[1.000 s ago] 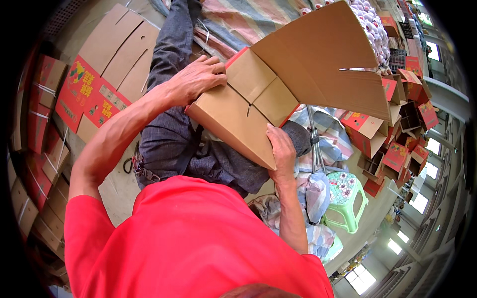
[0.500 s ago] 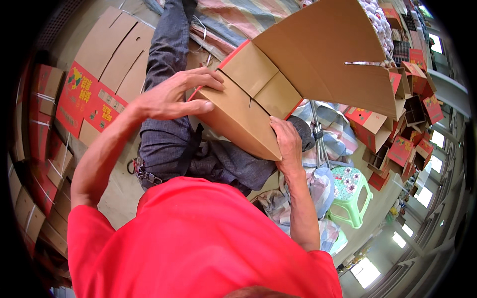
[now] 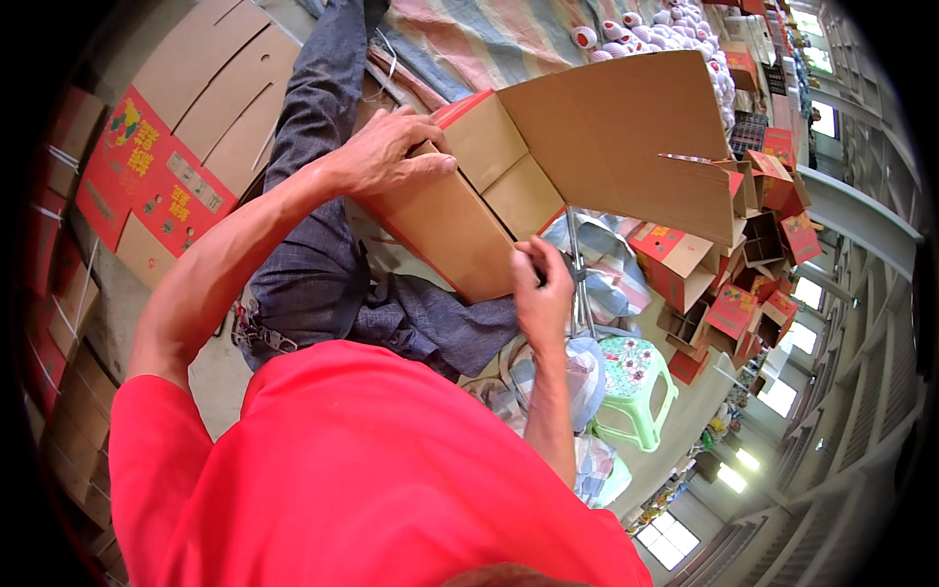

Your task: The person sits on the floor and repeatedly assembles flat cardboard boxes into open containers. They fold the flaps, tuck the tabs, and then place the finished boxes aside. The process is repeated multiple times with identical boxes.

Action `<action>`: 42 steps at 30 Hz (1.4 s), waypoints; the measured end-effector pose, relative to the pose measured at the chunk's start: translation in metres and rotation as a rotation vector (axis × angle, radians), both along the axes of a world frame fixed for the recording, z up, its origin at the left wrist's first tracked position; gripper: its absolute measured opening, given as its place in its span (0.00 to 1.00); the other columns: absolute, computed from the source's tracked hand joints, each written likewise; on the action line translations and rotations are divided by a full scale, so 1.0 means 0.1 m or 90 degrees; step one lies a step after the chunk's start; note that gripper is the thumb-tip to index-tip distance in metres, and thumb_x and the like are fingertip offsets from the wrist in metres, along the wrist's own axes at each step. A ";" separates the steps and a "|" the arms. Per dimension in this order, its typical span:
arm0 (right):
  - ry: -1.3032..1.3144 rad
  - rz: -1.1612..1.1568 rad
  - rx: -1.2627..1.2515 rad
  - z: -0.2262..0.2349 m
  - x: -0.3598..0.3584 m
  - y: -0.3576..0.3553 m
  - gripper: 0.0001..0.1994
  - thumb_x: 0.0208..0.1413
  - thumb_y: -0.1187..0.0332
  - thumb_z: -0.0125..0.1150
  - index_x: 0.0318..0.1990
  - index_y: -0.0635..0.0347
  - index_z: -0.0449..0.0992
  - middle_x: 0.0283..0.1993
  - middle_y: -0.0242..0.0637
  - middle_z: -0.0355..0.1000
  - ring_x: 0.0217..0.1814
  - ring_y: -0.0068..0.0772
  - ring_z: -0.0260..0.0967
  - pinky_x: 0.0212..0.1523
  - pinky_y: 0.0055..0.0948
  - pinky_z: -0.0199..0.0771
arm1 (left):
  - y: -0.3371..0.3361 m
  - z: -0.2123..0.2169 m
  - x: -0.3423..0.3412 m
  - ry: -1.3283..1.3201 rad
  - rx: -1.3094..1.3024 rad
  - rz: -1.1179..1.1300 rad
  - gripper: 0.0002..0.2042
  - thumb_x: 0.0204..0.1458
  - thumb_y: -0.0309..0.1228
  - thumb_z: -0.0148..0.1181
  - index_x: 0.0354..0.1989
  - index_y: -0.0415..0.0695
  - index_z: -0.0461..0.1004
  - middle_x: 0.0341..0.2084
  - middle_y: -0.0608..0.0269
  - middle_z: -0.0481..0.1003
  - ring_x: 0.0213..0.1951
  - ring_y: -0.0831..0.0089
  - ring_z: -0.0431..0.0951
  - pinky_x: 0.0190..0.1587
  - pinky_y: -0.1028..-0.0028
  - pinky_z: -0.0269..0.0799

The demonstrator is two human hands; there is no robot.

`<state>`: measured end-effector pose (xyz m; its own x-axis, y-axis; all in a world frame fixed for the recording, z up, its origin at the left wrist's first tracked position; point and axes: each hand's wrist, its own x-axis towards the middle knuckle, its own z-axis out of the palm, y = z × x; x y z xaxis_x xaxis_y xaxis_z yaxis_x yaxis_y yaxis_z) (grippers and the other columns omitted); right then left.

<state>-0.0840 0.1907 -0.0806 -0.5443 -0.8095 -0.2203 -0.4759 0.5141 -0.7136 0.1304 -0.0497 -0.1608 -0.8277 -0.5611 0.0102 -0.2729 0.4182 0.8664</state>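
A brown cardboard box [image 3: 440,230] with red outer edges lies tilted against my legs. Its side facing me is plain brown, and a large flap [image 3: 606,137] with a slit stands out to the upper right. Inner panels with a seam show between the two. My left hand [image 3: 401,152] is closed over the box's upper left edge, fingers on top and thumb along the brown face. At the right end of the same face, my right hand [image 3: 544,289] has curled fingers, their tips at the box edge. Part of the box's underside is hidden.
Flattened red and brown cartons [image 3: 161,186] lie at the left, beside strapped carton bundles [image 3: 73,323]. A striped tarp [image 3: 469,44] spreads ahead, near white-netted round items [image 3: 636,34]. Rightward are a green stool [image 3: 636,391], metal rods [image 3: 579,279] and piled red boxes [image 3: 734,303].
The box face has swung more upright and its big flap has tipped lower. My left hand has closed further over the edge; my right hand has slid up from the lower corner, fingers curling.
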 end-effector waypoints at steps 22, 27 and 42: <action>-0.387 -0.234 -0.249 -1.44 -0.27 -0.07 0.43 0.60 0.60 0.76 0.76 0.60 0.56 0.70 0.39 0.66 0.71 0.35 0.65 0.70 0.38 0.66 | 0.16 -0.79 -0.44 0.140 0.361 0.152 0.34 0.63 0.40 0.64 0.74 0.37 0.61 0.66 0.49 0.72 0.67 0.63 0.72 0.69 0.65 0.67; -0.350 -0.232 -0.190 -1.32 -0.24 0.07 0.42 0.60 0.61 0.75 0.76 0.61 0.57 0.69 0.39 0.68 0.69 0.34 0.66 0.70 0.38 0.67 | 0.40 -0.84 -0.32 0.176 0.434 0.169 0.32 0.62 0.37 0.65 0.71 0.36 0.65 0.61 0.48 0.76 0.61 0.62 0.75 0.66 0.66 0.69; -0.268 -0.200 -0.112 -1.24 -0.14 0.43 0.30 0.69 0.61 0.64 0.72 0.65 0.64 0.66 0.41 0.72 0.66 0.35 0.69 0.68 0.35 0.67 | 0.98 -0.31 -0.17 0.131 0.422 0.327 0.32 0.63 0.28 0.63 0.74 0.36 0.60 0.66 0.51 0.72 0.67 0.65 0.72 0.70 0.66 0.65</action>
